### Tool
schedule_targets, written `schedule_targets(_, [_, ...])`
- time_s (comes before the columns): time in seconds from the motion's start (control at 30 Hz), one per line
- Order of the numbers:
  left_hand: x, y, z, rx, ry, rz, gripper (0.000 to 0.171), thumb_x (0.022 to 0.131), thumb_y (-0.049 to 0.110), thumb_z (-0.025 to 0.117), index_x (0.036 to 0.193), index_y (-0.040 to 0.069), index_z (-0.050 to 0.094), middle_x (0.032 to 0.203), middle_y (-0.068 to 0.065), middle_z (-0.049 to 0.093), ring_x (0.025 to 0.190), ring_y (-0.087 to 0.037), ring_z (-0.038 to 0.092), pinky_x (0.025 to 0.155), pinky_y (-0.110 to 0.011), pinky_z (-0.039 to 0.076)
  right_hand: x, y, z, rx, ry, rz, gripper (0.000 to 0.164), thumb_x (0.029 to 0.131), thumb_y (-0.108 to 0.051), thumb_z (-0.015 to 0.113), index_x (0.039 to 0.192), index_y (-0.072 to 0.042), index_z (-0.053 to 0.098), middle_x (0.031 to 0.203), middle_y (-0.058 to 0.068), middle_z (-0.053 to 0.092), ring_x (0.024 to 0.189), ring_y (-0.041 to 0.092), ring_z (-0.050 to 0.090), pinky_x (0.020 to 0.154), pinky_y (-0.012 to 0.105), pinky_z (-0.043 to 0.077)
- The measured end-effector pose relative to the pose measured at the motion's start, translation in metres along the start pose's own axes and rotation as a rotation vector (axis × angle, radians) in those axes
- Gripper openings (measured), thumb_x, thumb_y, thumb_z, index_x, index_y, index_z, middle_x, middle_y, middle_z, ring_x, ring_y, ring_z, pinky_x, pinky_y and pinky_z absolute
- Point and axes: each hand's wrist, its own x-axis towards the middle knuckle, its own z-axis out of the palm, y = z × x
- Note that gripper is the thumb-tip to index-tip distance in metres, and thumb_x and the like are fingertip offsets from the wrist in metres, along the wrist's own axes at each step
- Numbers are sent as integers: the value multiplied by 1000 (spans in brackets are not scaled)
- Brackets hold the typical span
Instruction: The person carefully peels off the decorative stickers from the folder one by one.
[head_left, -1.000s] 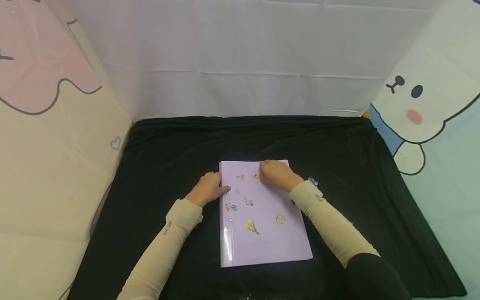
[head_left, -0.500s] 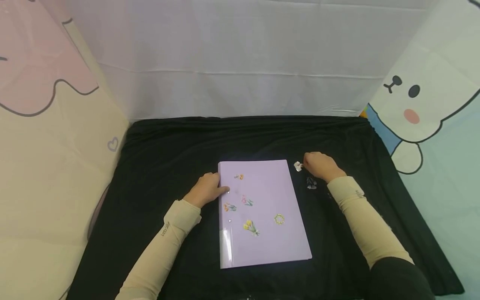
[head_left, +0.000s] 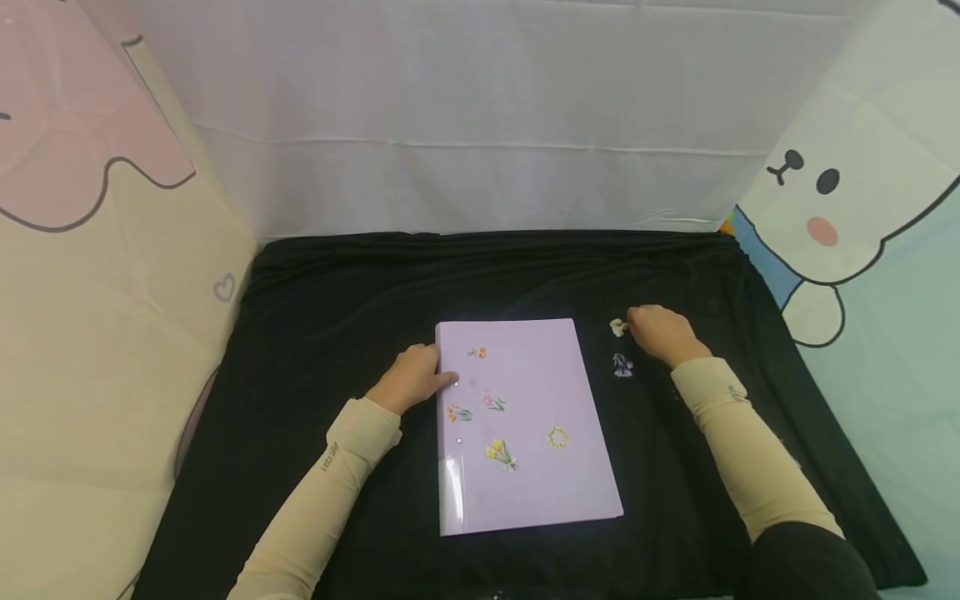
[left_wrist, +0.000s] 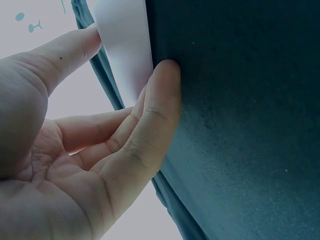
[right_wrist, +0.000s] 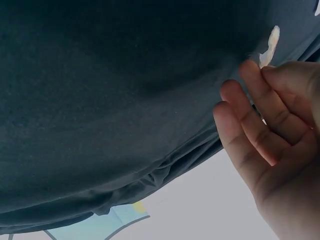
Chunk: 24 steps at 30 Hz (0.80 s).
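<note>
A lilac ring binder (head_left: pixel 528 383) lies closed on black cloth, with several flower stickers on its cover, among them a wreath (head_left: pixel 558 437) and a yellow tulip bunch (head_left: pixel 502 454). My left hand (head_left: pixel 408 379) holds its spine edge. In the left wrist view, the thumb touches one face of the binder (left_wrist: pixel 125 45) and the fingers lie against the edge. Off the binder's upper right, my right hand (head_left: pixel 665 335) pinches a small pale flower sticker (head_left: pixel 618 327) between thumb and index finger. The right wrist view shows that sticker (right_wrist: pixel 271 46) nearly edge-on.
A bluish flower sticker (head_left: pixel 622 365) lies on the cloth just below the pinched one. The black cloth (head_left: pixel 360 292) covers the table. A white sheet (head_left: pixel 480 117) hangs behind, and cartoon-printed sheets (head_left: pixel 847 250) stand at both sides.
My right hand has moved from the binder's upper cover out to the right with the pale sticker. An orange flower seen near it on the cover is gone from there. The left hand stays put.
</note>
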Motion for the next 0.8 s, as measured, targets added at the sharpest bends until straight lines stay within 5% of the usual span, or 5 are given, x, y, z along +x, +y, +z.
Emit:
schedule_targets(0.37, [-1, 0, -1, -8, -8, 0, 37, 91, 25, 76, 109, -6, 64, 78, -8, 57, 64, -20, 59, 56, -30, 46, -1, -13, -4, -15, 54, -38, 8, 96, -8, 62, 93, -1, 65, 84, 12, 64, 79, 31, 64, 69, 52, 53])
schedule_targets(0.8, [0, -3, 0, -28, -4, 2, 36, 91, 24, 77, 109, -5, 64, 77, -8, 57, 64, -19, 58, 56, -30, 46, 28, -113, -7, 10, 188, -277, 6, 93, -10, 68, 96, -5, 69, 88, 7, 66, 76, 21, 62, 68, 37, 55])
